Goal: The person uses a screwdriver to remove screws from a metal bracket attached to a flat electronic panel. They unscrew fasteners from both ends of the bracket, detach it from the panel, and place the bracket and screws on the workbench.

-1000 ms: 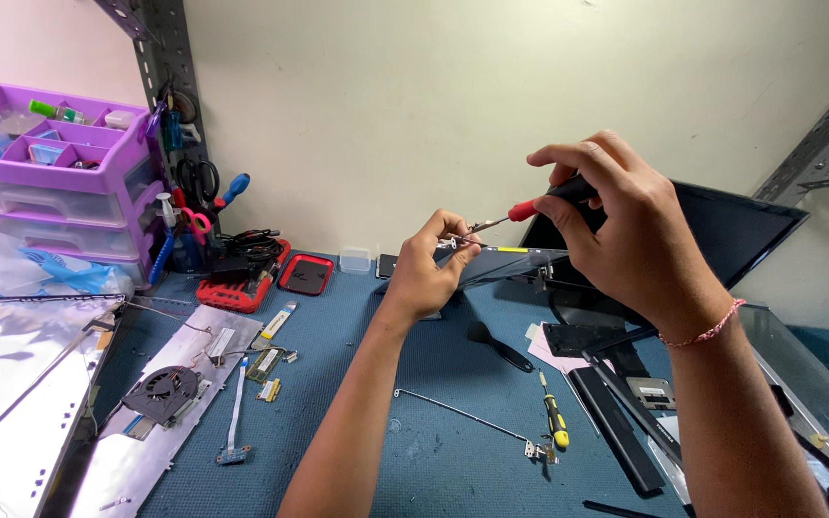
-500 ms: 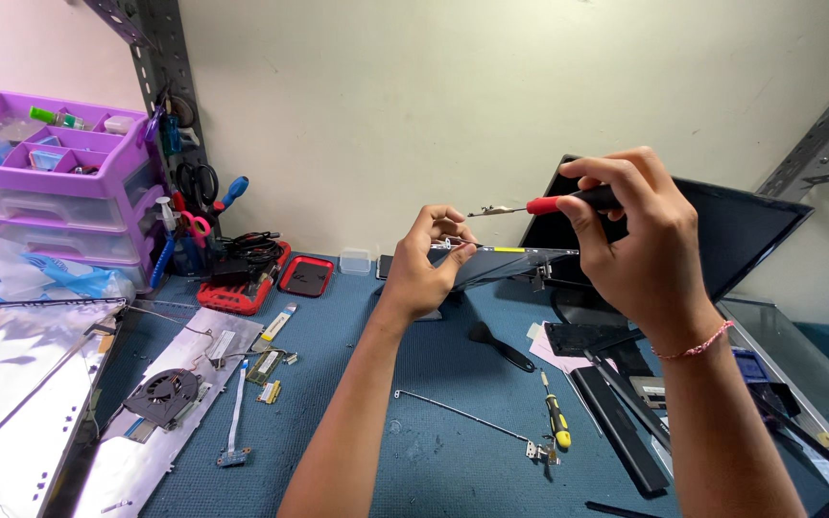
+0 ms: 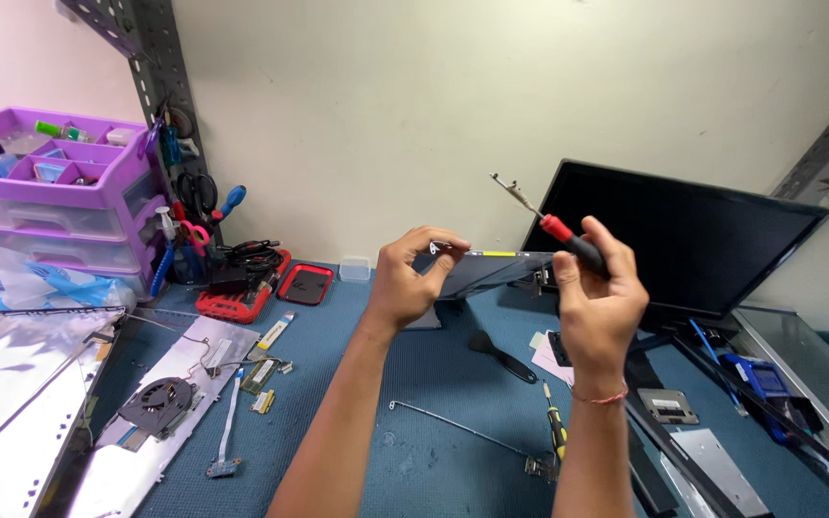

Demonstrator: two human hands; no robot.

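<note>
My left hand [image 3: 413, 278] is raised over the blue bench and pinches the corner of a thin grey panel [image 3: 496, 269] that stretches right toward the black screen [image 3: 683, 240]. My right hand [image 3: 595, 299] grips a screwdriver [image 3: 560, 235] with a red and black handle. Its metal tip points up and to the left, clear of the panel, with something small and metallic at the end of the shaft.
A purple drawer unit [image 3: 59, 192] stands at the far left, with tools hanging on a rack [image 3: 189, 206] beside it. A red case [image 3: 247, 288], a cooling fan [image 3: 155, 403], a silver sheet [image 3: 11, 384], a yellow-handled screwdriver [image 3: 556, 432] and a thin metal rod [image 3: 453, 427] lie on the blue mat [image 3: 434, 384].
My right hand has drawn the screwdriver away from my left hand and tilted its tip upward. Both hands sit slightly lower in view.
</note>
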